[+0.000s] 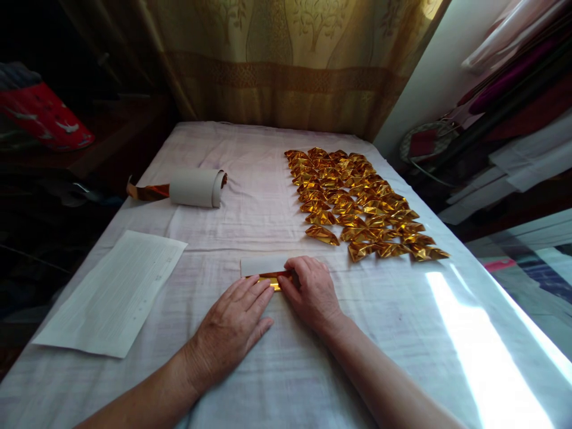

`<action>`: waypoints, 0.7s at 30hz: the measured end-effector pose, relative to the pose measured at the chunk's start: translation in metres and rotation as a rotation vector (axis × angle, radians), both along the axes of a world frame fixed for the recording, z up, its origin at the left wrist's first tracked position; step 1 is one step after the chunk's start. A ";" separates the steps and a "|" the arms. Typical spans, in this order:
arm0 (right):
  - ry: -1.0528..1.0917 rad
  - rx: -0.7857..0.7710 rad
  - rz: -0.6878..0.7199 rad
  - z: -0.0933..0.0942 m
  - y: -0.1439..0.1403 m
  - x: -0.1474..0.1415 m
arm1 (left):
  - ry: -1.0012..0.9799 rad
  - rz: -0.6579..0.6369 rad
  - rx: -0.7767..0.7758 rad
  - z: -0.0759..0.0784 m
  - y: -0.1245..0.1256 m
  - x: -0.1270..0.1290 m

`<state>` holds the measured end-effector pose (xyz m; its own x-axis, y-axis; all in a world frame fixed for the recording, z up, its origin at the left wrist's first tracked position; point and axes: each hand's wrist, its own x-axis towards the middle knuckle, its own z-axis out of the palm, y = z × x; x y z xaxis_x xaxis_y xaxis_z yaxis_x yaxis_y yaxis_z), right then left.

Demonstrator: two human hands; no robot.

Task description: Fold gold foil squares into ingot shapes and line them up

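Observation:
A gold foil paper sheet (276,284) lies near the middle of the cloth, partly folded over, its pale grey back (261,266) facing up along the far side. My left hand (235,319) rests flat with its fingers stretched together, the fingertips pressing on the folded gold strip. At the sheet's right end, my right hand (313,292) has its thumb and curled fingers closed around the folded edge. Both hands cover the ends of the fold. Beyond my right hand stand several rows of folded gold foil ingots (353,202).
A roll of foil paper (194,187), grey side out, sits at the far left with a copper-gold strip trailing from it. Nearer lies a printed sheet (114,292). A curtain (286,71) hangs behind the cloth-covered table (250,149). Hanging fabrics (531,155) flank the right side.

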<state>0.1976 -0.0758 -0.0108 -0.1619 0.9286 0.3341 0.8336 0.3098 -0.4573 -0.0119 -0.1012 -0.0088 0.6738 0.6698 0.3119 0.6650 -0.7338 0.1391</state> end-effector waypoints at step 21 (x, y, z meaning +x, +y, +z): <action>-0.058 -0.057 0.059 0.005 -0.010 0.022 | 0.011 -0.012 -0.028 0.001 0.003 0.000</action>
